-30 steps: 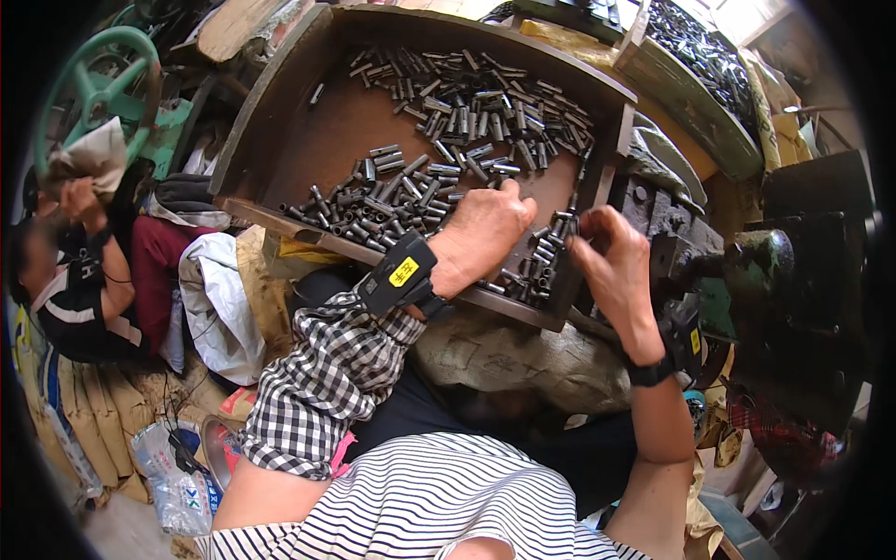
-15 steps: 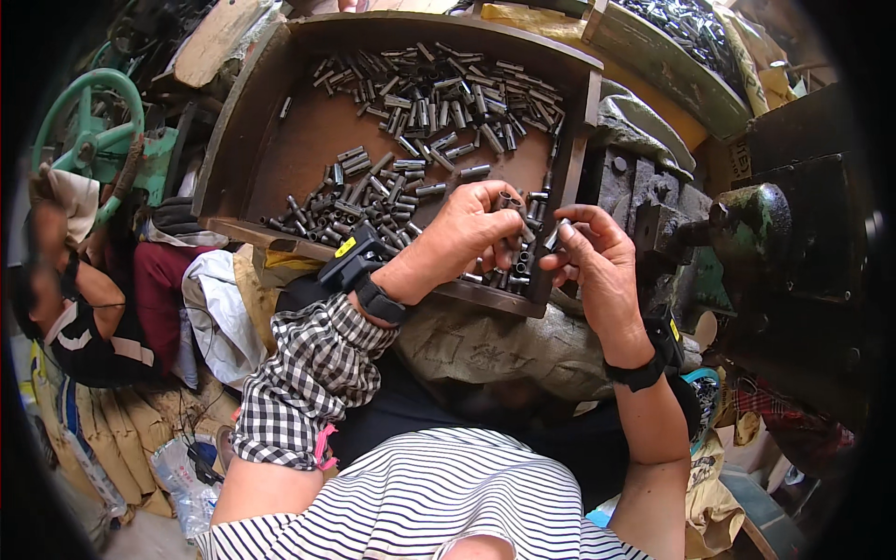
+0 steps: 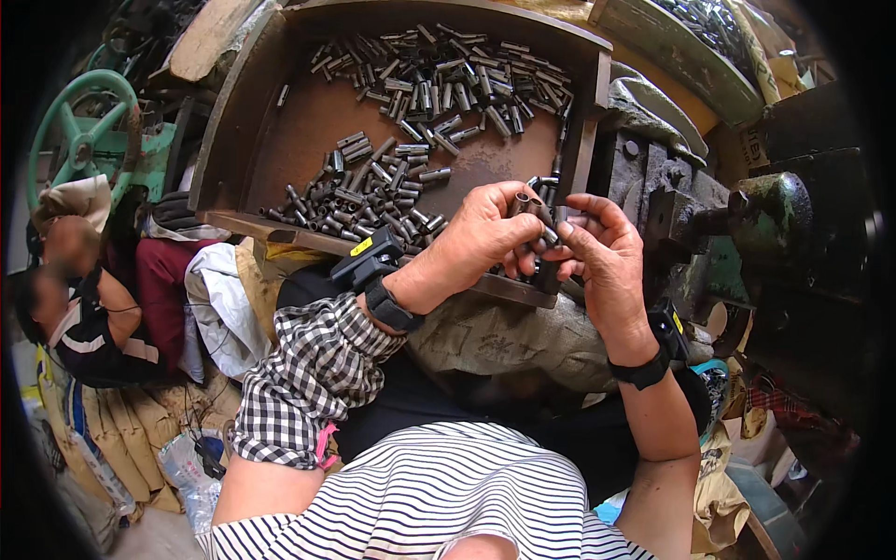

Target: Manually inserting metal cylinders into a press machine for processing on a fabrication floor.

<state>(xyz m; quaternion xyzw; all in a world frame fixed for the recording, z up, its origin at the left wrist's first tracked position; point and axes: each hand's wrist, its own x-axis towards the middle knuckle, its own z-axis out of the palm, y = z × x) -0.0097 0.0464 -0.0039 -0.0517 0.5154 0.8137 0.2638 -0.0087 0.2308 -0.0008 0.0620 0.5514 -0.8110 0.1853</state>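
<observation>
Over the near right corner of a brown wooden tray, my left hand is closed round a few short metal tubes, their hollow ends showing above the thumb. My right hand meets it from the right, thumb and fingertips pinched at a small metal tube by the left fingertips. The fingers partly hide that piece. Beneath both hands, more tubes sit in the tray's corner. A loose heap of tubes lies at the near side, and a larger pile fills the far side.
A dark, greasy machine stands close on the right. At the left are a green handwheel and a seated person. Another bin of metal pieces is at the far right. Grey sacking hangs below the tray.
My right hand has brought its metal tube left against the tubes in my left hand; the two hands, apart before, now touch. The whole view has shifted slightly.
</observation>
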